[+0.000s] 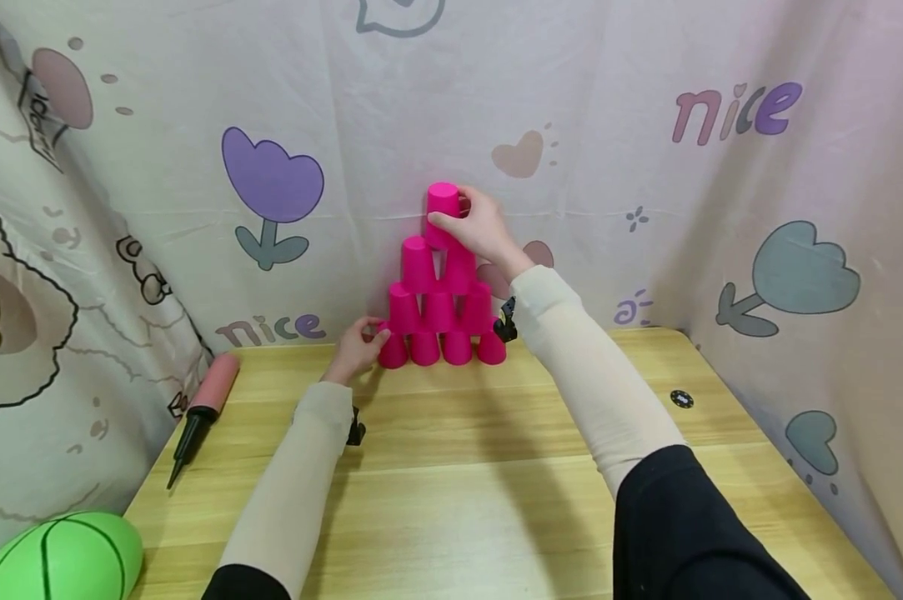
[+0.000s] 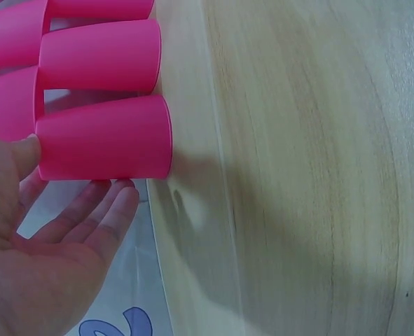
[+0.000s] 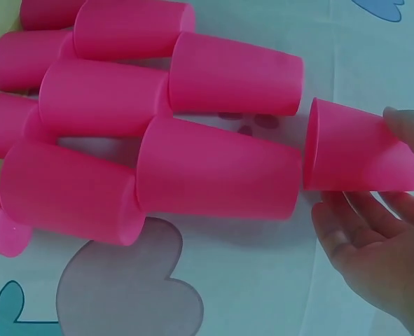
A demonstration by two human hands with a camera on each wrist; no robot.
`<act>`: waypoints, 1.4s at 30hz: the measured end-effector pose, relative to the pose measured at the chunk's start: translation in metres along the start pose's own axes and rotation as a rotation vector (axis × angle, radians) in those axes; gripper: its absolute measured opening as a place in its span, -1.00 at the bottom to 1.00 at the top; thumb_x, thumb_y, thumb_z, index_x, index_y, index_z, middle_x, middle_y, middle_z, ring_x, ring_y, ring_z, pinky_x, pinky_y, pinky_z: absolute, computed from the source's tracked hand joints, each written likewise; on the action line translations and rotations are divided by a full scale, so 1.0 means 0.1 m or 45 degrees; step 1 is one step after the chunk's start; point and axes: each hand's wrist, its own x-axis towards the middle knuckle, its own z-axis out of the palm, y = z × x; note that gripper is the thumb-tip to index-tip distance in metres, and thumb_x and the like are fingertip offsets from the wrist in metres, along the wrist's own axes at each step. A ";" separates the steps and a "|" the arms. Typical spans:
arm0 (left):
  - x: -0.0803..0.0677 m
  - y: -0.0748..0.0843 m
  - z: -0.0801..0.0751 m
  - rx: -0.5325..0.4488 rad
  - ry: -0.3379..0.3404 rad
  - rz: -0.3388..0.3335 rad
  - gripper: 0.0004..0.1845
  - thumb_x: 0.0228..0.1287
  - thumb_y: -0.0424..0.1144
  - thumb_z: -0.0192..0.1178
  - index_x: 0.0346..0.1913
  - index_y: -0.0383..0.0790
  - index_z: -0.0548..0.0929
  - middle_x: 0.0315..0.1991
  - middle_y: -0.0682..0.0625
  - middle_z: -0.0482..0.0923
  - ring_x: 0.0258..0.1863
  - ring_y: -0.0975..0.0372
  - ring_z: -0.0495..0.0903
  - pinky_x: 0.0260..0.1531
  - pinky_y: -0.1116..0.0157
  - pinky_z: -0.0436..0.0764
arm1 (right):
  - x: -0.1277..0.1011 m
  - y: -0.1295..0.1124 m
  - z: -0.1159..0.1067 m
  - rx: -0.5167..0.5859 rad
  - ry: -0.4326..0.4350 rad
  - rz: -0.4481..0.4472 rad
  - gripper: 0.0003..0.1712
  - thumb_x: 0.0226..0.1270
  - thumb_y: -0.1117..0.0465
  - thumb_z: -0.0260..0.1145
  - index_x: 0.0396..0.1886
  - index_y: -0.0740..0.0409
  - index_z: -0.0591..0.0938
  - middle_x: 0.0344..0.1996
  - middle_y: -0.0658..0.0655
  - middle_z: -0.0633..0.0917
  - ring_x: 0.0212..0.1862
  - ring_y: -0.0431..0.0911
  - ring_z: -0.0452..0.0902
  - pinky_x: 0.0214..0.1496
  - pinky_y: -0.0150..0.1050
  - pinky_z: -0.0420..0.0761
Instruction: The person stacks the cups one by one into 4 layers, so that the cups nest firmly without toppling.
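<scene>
Pink cups (image 1: 439, 310), mouths down, form a tiered pyramid near the table's back edge. At its peak, my right hand (image 1: 484, 227) grips a single pink cup (image 1: 440, 198), thumb in front and fingers behind. In the right wrist view, the rim of that cup (image 3: 354, 150) is at the bases of the two cups below; whether it rests fully on them I cannot tell. My left hand (image 1: 356, 350) is at the lower left corner, its thumb and fingers around the end bottom-row cup (image 2: 105, 140). The thumb touches that cup near its upper end.
A pink and black hand pump (image 1: 205, 408) lies along the table's left edge. A green ball (image 1: 64, 554) with dark lines is at the near left corner. A small black patterned disc (image 1: 681, 399) lies at right. Printed cloth (image 1: 391, 108) hangs close behind the cups.
</scene>
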 end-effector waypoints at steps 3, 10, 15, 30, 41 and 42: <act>0.01 -0.01 -0.01 -0.009 0.004 0.002 -0.55 0.51 -0.03 0.05 0.34 -0.11 0.41 0.12 -0.27 0.49 0.10 -0.06 0.50 0.03 0.05 0.59 | 0.03 -0.01 0.03 -0.025 -0.011 -0.012 -0.34 0.30 -0.06 0.38 0.33 0.04 0.46 0.08 0.05 0.63 0.05 -0.12 0.57 0.08 -0.28 0.60; 0.00 0.00 0.04 -0.033 -0.006 0.023 -0.53 0.52 -0.04 0.05 0.35 -0.15 0.40 0.14 -0.29 0.49 0.12 -0.07 0.50 0.07 0.04 0.59 | 0.05 0.05 0.07 -0.042 -0.023 0.014 -0.33 0.32 -0.08 0.36 0.35 0.04 0.42 0.08 0.04 0.61 0.03 -0.13 0.56 0.06 -0.27 0.61; -0.01 0.00 0.05 -0.048 -0.011 0.013 -0.54 0.52 -0.04 0.05 0.35 -0.14 0.40 0.13 -0.29 0.48 0.11 -0.07 0.51 0.07 0.04 0.60 | 0.04 0.07 0.08 -0.007 -0.035 0.039 -0.32 0.33 -0.09 0.35 0.37 0.00 0.40 0.10 0.05 0.60 0.04 -0.10 0.55 0.08 -0.23 0.61; 0.02 0.00 0.05 -0.061 -0.006 0.029 -0.55 0.51 -0.05 0.07 0.33 -0.16 0.42 0.11 -0.27 0.49 0.07 -0.06 0.50 0.01 0.06 0.61 | 0.03 0.05 0.07 0.046 -0.024 0.121 -0.20 0.28 -0.13 0.38 0.44 -0.07 0.31 0.18 0.03 0.55 0.12 -0.10 0.51 0.13 -0.19 0.60; 0.02 0.01 -0.01 -0.021 -0.003 0.046 -0.55 0.51 -0.08 0.07 0.34 -0.18 0.42 0.10 -0.29 0.52 0.08 -0.05 0.52 -0.05 0.12 0.60 | -0.13 0.06 -0.11 0.046 0.047 0.068 -0.11 0.29 -0.20 0.34 0.50 0.01 0.25 0.35 0.11 0.43 0.29 -0.04 0.45 0.26 -0.17 0.53; 0.03 0.01 -0.02 -0.027 -0.011 0.044 -0.55 0.51 -0.06 0.07 0.34 -0.16 0.42 0.10 -0.29 0.51 0.08 -0.05 0.52 -0.06 0.13 0.61 | -0.16 0.08 -0.14 0.048 0.054 0.072 -0.11 0.30 -0.21 0.33 0.51 -0.01 0.24 0.36 0.11 0.42 0.31 -0.03 0.44 0.28 -0.15 0.52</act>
